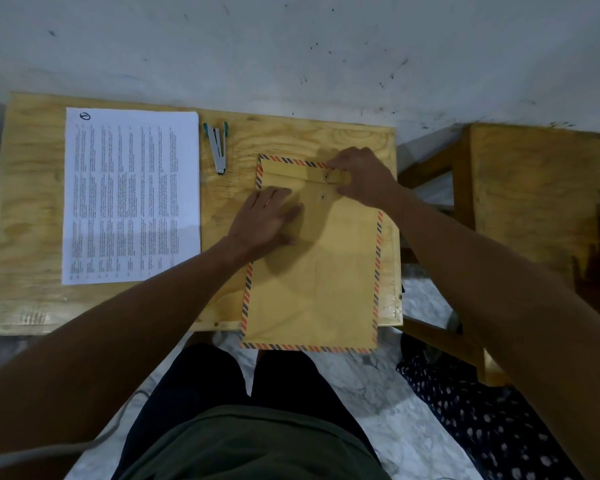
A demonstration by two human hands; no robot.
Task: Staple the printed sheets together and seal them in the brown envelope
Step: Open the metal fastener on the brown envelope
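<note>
A brown envelope (319, 271) with a striped red-and-blue border lies on the right part of the wooden table (28, 188), its lower end hanging over the front edge. My left hand (267, 220) lies flat on its upper left part, fingers straight. At the top edge my right hand (362, 176) pinches the envelope's flap by the round fastener. The printed sheets (132, 195) lie flat on the table's left half. A silver stapler (218, 147) with teal ends lies between the sheets and the envelope, untouched.
A white wall runs right behind the table. A second wooden piece of furniture (534, 188) stands to the right, across a narrow gap. My legs and a marbled floor show below the table's front edge, with a dark dotted cloth (492, 424) at the lower right.
</note>
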